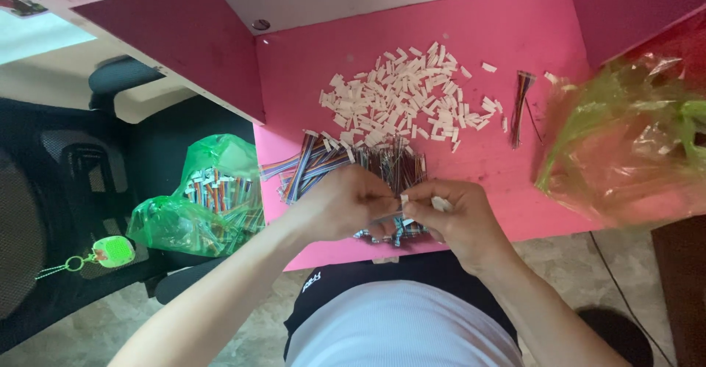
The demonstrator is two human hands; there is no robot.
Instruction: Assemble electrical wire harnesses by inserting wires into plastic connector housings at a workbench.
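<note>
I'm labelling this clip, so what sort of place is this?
Probably a small hand-assembly workstation: a pink partitioned table holds a heap of small white plastic connector housings and bundles of multicoloured ribbon wires.

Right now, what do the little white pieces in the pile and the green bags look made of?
White pieces: probably hard plastic, matte, uniform blocky shapes. Green bag on the desk and green bag on the chair: thin translucent plastic film, glossy and crinkled, contents showing through.

Bare table [507,168] is lying open just right of the wire pile [346,165]. Beyond the wire pile white connectors [404,95] are crowding the way, and far right a green bag [625,139] is blocking.
</note>
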